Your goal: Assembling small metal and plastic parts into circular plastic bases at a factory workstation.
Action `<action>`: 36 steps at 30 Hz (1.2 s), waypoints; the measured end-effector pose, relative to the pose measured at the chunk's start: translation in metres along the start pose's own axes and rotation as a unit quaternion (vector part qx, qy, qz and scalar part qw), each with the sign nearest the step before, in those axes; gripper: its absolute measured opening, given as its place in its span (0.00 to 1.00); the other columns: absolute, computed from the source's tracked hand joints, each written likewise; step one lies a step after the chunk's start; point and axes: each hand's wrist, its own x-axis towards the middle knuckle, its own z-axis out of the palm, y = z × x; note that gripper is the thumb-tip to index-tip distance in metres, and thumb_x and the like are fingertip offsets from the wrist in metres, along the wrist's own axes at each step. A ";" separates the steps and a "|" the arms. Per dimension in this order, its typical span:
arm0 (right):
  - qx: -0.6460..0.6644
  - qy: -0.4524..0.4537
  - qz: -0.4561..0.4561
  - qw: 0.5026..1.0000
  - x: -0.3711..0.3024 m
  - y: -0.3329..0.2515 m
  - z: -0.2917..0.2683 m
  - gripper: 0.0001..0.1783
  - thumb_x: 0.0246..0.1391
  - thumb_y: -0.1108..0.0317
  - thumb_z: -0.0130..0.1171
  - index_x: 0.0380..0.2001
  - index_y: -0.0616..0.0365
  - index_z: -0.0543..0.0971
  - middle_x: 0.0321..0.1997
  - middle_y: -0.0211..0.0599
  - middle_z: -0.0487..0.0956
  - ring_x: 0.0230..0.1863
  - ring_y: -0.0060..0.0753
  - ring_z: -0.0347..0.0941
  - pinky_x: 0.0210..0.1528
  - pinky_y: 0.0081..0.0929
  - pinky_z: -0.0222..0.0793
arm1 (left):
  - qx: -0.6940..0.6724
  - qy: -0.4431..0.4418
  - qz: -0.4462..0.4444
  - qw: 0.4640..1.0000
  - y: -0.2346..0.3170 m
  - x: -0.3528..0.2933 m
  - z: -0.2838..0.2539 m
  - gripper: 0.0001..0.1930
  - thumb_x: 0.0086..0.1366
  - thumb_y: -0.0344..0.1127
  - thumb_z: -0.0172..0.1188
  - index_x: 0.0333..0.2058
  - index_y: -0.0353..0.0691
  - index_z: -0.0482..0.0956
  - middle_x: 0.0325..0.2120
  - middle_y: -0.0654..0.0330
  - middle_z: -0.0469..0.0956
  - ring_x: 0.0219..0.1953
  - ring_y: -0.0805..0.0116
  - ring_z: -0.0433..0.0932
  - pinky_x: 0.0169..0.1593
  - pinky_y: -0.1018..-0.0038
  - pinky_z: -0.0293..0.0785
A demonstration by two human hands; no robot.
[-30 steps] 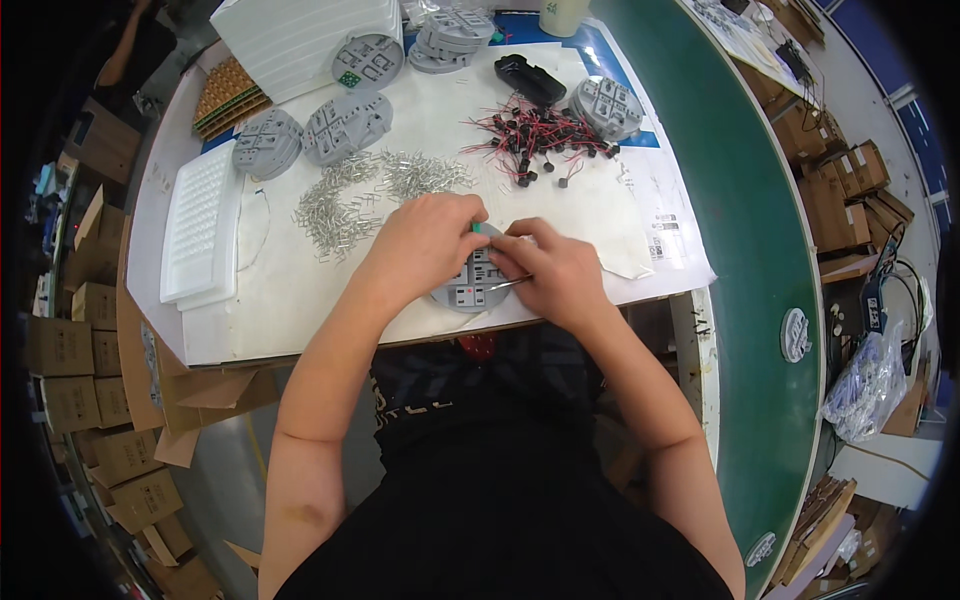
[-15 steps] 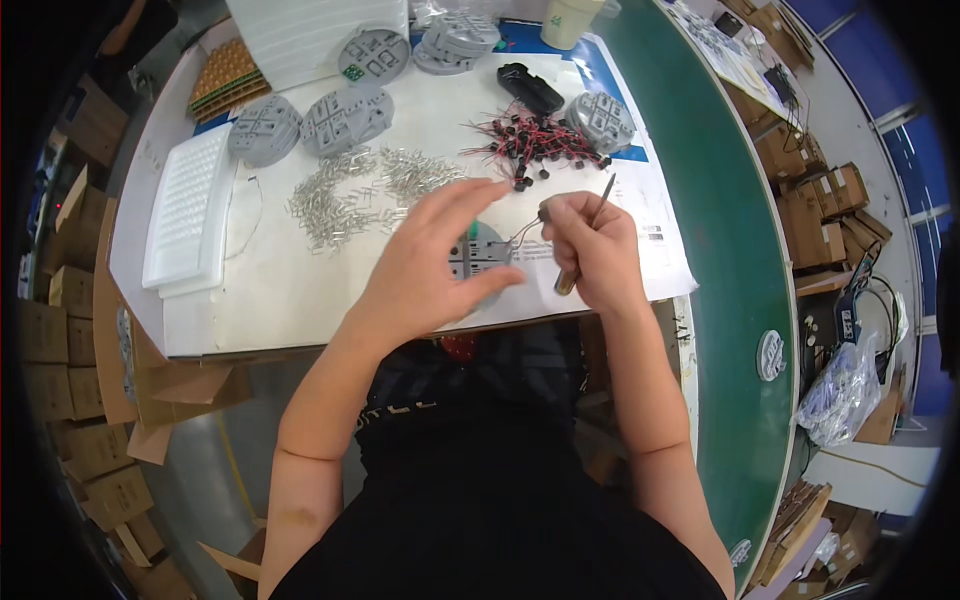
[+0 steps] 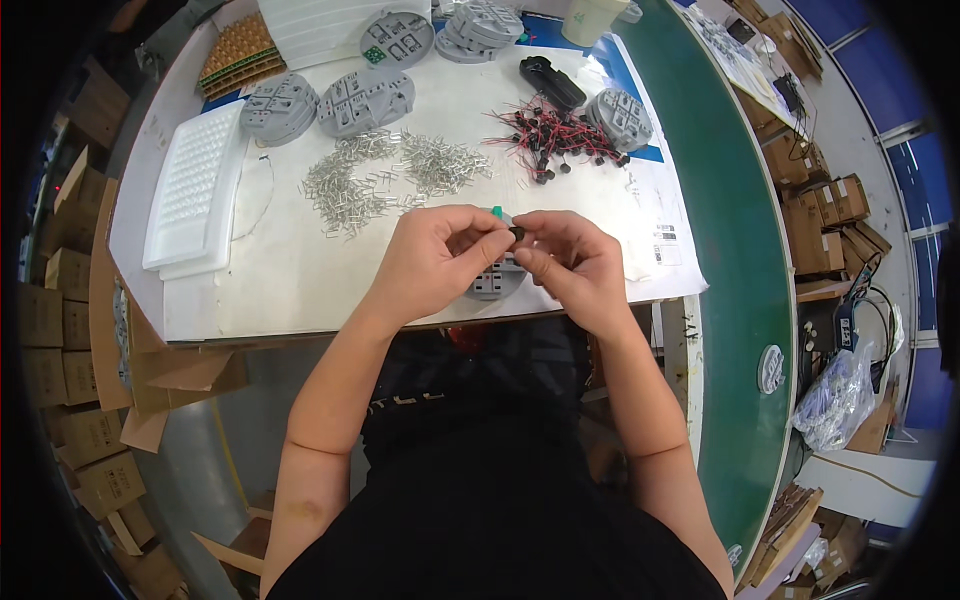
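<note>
Over the near edge of the table my two hands meet, fingertips almost touching. My left hand (image 3: 432,258) is closed in a pinch at a small black buzzer (image 3: 517,232), a round part like those in the wired heap. My right hand (image 3: 580,262) has its curled fingers at the same buzzer from the other side; its wires are not visible. Just beneath lies a grey round plastic housing (image 3: 492,284) with slots, partly covered by my fingers. A bit of green (image 3: 497,212) shows at its far side. The screwdriver is not in sight now.
Behind my hands lies a pile of small metal pins (image 3: 345,185). A heap of black buzzers with red wires (image 3: 560,135) is farther right, beside a black case (image 3: 552,82). Grey housings (image 3: 367,102) stand along the back; a white tray (image 3: 190,190) lies left.
My right hand has moved left to meet my left hand, bringing the buzzer over the housing. My left hand went from spread fingers to a pinch. The screwdriver has gone from view.
</note>
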 end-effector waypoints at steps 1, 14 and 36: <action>-0.086 -0.020 -0.084 0.993 0.001 0.001 -0.005 0.09 0.62 0.80 0.66 0.45 0.63 0.83 0.36 0.31 0.83 0.26 0.16 0.71 0.25 0.16 0.65 | -0.002 -0.017 -0.011 1.000 0.001 0.000 -0.002 0.10 0.70 0.33 0.70 0.41 0.29 0.87 0.30 0.63 0.87 0.32 0.82 0.80 0.36 0.80 0.76; -0.385 -0.072 -0.191 0.900 -0.005 0.005 -0.017 0.10 0.53 0.79 0.66 0.40 0.58 0.81 0.49 0.35 0.81 0.34 0.47 0.83 0.35 0.40 0.79 | 0.204 -0.033 -0.092 0.974 -0.005 -0.002 -0.004 0.12 0.61 0.38 0.70 0.32 0.33 0.86 0.22 0.59 0.83 0.24 0.68 0.80 0.32 0.71 0.76; -0.124 -0.005 -0.231 0.965 0.008 0.011 -0.010 0.16 0.71 0.66 0.57 0.28 0.63 0.78 0.31 0.39 0.80 0.24 0.31 0.75 0.23 0.29 0.69 | 0.328 0.063 0.174 0.926 -0.042 -0.023 0.005 0.11 0.59 0.36 0.71 0.42 0.50 0.88 0.49 0.59 0.76 0.39 0.57 0.83 0.39 0.64 0.80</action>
